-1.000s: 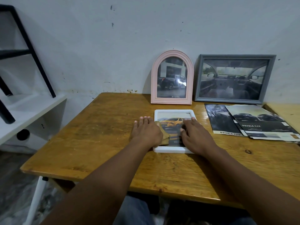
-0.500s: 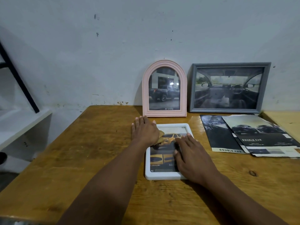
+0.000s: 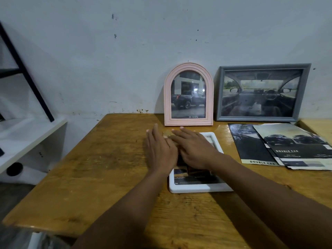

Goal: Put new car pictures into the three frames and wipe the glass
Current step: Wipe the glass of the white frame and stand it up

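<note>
A white frame (image 3: 197,186) with a car picture lies flat on the wooden table (image 3: 111,159). My right hand (image 3: 195,150) lies flat across its upper part with straight fingers. My left hand (image 3: 160,150) rests at the frame's left edge, fingers straight. A tan cloth (image 3: 168,136) peeks out between the two hands at the frame's top left; most of it is hidden. A pink arched frame (image 3: 188,95) with a pickup picture and a grey frame (image 3: 261,92) with a car interior picture lean on the wall behind.
Car brochures (image 3: 280,146) lie in a loose pile on the table's right side. A white shelf (image 3: 27,139) with a black metal stand (image 3: 25,72) is left of the table. The wall runs close behind the frames.
Both hands have slid up and left over the white frame toward its top left corner. The cloth is now mostly covered by them. The view has moved closer.
</note>
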